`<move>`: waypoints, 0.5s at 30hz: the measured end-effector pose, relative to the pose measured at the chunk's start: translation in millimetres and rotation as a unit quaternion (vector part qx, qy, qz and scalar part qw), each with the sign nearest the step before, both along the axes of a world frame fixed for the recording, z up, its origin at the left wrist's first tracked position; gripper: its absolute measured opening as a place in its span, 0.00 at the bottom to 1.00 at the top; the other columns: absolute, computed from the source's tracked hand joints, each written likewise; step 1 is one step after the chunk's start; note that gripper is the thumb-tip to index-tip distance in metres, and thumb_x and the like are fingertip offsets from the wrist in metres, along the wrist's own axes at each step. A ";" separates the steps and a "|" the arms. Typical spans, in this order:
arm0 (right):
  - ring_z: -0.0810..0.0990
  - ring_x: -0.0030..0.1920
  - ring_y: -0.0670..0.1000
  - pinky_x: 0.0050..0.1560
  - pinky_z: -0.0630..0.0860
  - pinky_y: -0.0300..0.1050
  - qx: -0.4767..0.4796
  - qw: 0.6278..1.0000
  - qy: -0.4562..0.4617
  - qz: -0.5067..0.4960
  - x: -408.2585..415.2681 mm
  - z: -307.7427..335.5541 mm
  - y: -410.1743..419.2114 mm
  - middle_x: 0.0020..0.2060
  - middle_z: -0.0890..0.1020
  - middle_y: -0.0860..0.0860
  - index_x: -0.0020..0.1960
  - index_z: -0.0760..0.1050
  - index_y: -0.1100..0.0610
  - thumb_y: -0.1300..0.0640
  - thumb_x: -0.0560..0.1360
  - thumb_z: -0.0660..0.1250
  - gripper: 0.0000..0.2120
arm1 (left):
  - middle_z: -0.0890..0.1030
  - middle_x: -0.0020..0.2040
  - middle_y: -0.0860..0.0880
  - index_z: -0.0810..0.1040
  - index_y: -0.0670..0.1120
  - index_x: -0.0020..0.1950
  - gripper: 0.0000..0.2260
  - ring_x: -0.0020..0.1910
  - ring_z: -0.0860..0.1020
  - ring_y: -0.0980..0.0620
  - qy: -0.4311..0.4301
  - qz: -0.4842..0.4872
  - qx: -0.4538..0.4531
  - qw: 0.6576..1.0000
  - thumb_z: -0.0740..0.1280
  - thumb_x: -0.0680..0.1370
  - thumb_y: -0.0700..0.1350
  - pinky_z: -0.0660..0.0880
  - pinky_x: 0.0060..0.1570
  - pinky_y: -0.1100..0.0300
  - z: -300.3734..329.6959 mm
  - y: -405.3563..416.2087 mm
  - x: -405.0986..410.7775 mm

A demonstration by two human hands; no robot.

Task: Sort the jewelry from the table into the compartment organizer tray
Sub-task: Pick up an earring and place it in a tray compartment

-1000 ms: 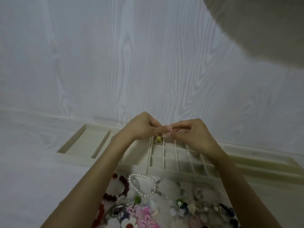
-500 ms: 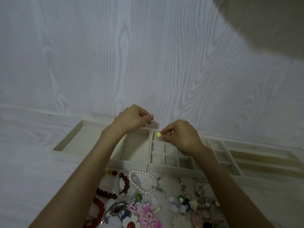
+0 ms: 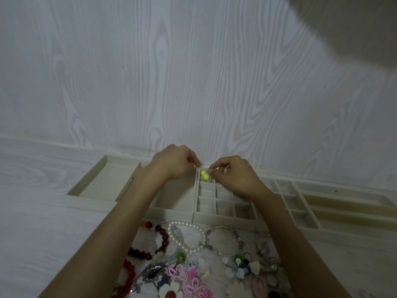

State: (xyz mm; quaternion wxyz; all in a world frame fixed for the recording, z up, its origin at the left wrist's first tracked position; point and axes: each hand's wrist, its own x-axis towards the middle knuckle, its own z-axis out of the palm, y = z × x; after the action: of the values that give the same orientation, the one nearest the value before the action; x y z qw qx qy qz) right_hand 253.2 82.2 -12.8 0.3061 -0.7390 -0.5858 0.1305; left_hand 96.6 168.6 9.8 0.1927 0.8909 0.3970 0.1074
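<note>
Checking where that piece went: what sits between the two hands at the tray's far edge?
Head view: two yellow beads lie between the left hand and right hand, in a far small compartment of the organizer tray.

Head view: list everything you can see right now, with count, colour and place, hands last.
organizer tray: one, cream, against the wall, many compartments.
yellow beads: two, bright yellow, far small compartment, between the hands.
pearl bracelet: one, white, on the table before the tray.
red bead bracelet: one, dark red, left of the pearls.
wire bangle: one, silver, right of the pearls.
flower pieces: several, pink, near edge.
left hand: fingers curled, over the tray.
right hand: fingers curled beside the beads.
</note>
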 end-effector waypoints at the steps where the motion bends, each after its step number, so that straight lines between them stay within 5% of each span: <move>1: 0.76 0.34 0.43 0.34 0.68 0.36 -0.004 1.000 -0.002 0.002 -1.4 -1.1 0.2 0.37 0.82 0.48 0.45 0.83 0.50 0.49 0.72 0.71 0.06 | 0.78 0.61 0.51 0.80 0.56 0.56 0.14 0.61 0.73 0.50 0.014 -0.006 0.013 1.000 0.59 0.78 0.41 0.73 0.59 0.51 -0.2 -1.6 1.1; 6: 0.75 0.35 0.43 0.36 0.66 0.36 -0.014 0.998 -0.066 0.000 -5.9 -2.7 1.5 0.35 0.79 0.44 0.43 0.83 0.49 0.49 0.72 0.71 0.05 | 0.73 0.64 0.50 0.78 0.56 0.61 0.17 0.63 0.67 0.49 0.077 -0.025 0.088 0.993 0.58 0.79 0.40 0.66 0.52 0.57 1.0 -16.9 9.7; 12: 0.76 0.41 0.43 0.50 0.69 0.43 -0.007 0.989 -0.148 0.010 -1.6 7.7 -2.4 0.38 0.81 0.44 0.46 0.83 0.49 0.48 0.73 0.69 0.07 | 0.73 0.64 0.50 0.77 0.53 0.64 0.16 0.63 0.67 0.48 0.116 -0.031 0.136 0.983 0.58 0.79 0.42 0.65 0.54 0.56 -4.2 -24.4 15.8; 15: 0.75 0.43 0.44 0.50 0.67 0.43 -0.013 0.984 -0.177 0.022 -4.5 6.2 -1.3 0.37 0.79 0.43 0.46 0.83 0.48 0.48 0.74 0.69 0.06 | 0.72 0.65 0.50 0.77 0.52 0.64 0.16 0.63 0.66 0.48 0.117 -0.034 0.130 0.984 0.58 0.79 0.42 0.65 0.55 0.55 -2.9 -25.3 15.7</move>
State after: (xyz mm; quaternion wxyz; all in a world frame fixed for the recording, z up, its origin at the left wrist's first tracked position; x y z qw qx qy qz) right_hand 248.7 80.8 -6.6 0.1845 -0.7415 -0.6449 0.0117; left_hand 112.3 143.4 6.9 0.0313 0.9278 0.3689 0.0462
